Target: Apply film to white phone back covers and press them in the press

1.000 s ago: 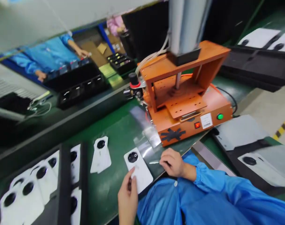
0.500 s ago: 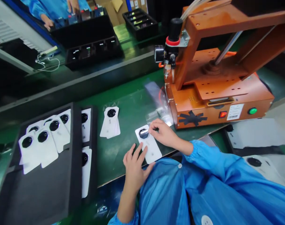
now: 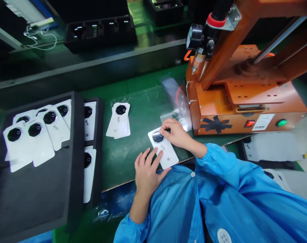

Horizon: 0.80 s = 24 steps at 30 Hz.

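Note:
A white phone back cover (image 3: 169, 156) with a round black camera window lies at the green bench's front edge, close to my body. My left hand (image 3: 147, 170) is spread over its left side, fingertips touching the cover and thumb by its lower edge. Thumb and forefinger of my right hand (image 3: 177, 134) are pinched together at the right rim of the camera window; whatever is between them is too small to make out. To the left, a small stack of similar covers (image 3: 120, 124) lies fanned on the bench.
At left, a black foam tray (image 3: 34, 195) carries several white covers, with another black tray (image 3: 99, 135) behind it. An orange press machine (image 3: 219, 114) stands at right beside clear plastic bags (image 3: 177, 101). Black trays (image 3: 100, 33) sit on the far ledge.
The view has tilted down and shifted, and the co-worker's hands at the back have left it. My hands stay at the same cover, the right one still pinched by the camera window.

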Available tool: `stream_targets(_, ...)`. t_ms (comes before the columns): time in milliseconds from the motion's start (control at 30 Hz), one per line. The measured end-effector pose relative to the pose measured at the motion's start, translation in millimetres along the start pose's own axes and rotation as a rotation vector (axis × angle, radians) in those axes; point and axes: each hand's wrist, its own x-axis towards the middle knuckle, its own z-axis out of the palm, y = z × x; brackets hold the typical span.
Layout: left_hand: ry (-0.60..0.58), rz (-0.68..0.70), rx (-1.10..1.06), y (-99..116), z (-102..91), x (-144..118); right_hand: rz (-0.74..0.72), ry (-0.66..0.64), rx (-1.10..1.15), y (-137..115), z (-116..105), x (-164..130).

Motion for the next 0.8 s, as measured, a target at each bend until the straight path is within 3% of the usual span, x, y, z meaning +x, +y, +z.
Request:
stream_targets(100,0.036,0.019,0.010,1,-0.7,2,0.038,-0.018,-0.044,-8,7,-5)
stream_targets(267,0.101,0.064,0.033,2,-1.4,4,-0.025,0.027,-0.154,-6,18,-11)
stream_targets(500,0.107,0.081,0.046,1,-0.5,3,-0.061,0.127,-0.242,4,21,-11)
stream_targets(800,0.103,0.089,0.052,1,-0.9,3,-0.065,0.154,-0.252,5,21,-10)
